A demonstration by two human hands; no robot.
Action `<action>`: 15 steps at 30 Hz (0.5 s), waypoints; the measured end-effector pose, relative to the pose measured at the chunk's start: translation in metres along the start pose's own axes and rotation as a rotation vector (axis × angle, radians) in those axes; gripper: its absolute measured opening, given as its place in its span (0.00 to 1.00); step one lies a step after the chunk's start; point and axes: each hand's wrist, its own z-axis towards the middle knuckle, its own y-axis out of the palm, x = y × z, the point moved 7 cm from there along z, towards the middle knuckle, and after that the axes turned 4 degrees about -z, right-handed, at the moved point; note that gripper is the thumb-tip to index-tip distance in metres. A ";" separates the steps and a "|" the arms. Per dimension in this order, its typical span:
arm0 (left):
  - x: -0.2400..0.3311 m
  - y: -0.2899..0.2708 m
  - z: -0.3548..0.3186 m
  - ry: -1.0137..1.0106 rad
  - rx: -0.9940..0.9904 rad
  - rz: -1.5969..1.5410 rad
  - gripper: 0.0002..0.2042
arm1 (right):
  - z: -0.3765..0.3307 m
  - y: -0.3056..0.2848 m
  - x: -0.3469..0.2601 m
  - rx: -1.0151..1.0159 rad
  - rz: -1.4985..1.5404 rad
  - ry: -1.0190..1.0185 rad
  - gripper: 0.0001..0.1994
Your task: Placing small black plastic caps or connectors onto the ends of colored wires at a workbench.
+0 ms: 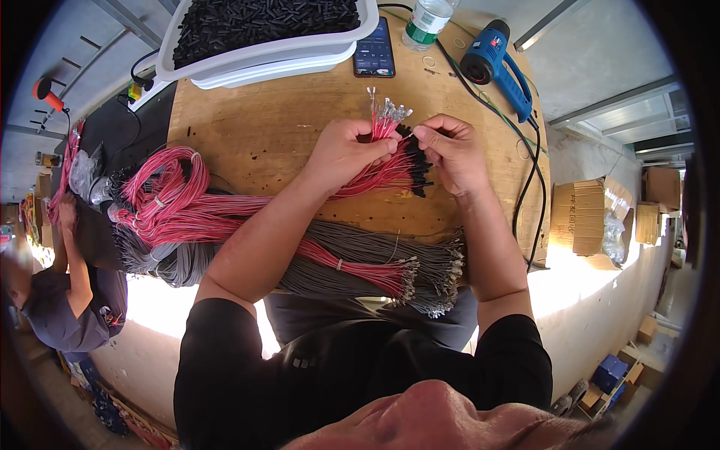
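Note:
My left hand (351,156) is closed around a bunch of red wires (382,129), whose bare metal terminals (390,111) stick up above the fingers. Just to its right, my right hand (454,154) pinches what looks like a single wire end between thumb and forefinger. Below and between the hands, other red wires carry black sleeves (420,169) on their ends. The red strands run left under my left forearm to a coiled, tied red wire bundle (169,187). Nearer me lie thick grey cables (352,251) with a tied red bunch (360,271) on top.
A white tub (274,64) of small black sleeves stands at the back left, beside a phone (373,49). Farther right are a plastic bottle (429,22) and a blue heat gun (491,64) with its black cord. Another person (67,292) works at the far left.

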 end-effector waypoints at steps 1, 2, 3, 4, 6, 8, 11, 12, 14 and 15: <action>-0.001 0.001 0.000 -0.032 0.007 -0.104 0.11 | 0.000 0.002 0.002 -0.012 0.038 0.009 0.04; -0.001 0.000 0.000 -0.031 0.009 -0.103 0.11 | 0.000 0.004 0.004 -0.025 0.077 0.018 0.04; -0.003 0.001 0.000 -0.028 0.001 -0.102 0.10 | 0.000 0.006 0.005 -0.027 0.076 0.017 0.04; -0.004 0.001 0.000 -0.024 -0.008 -0.102 0.10 | -0.001 0.011 0.006 -0.034 0.077 0.013 0.04; -0.005 0.000 0.002 -0.018 -0.012 -0.075 0.09 | -0.002 0.013 0.008 -0.044 0.077 0.009 0.04; -0.002 -0.001 0.002 -0.010 -0.017 -0.049 0.09 | -0.002 0.014 0.009 -0.076 0.061 0.021 0.05; 0.000 -0.003 -0.002 -0.037 -0.027 -0.032 0.07 | -0.001 0.013 0.009 -0.134 0.231 0.218 0.09; 0.000 -0.001 0.000 -0.048 -0.011 -0.045 0.07 | 0.006 -0.001 0.014 -0.199 0.583 0.251 0.13; -0.001 -0.003 0.000 -0.060 0.018 -0.054 0.07 | 0.014 -0.020 0.015 0.114 0.773 0.238 0.14; -0.003 -0.002 0.000 -0.059 0.005 -0.054 0.07 | 0.018 -0.022 0.015 0.040 0.844 0.224 0.13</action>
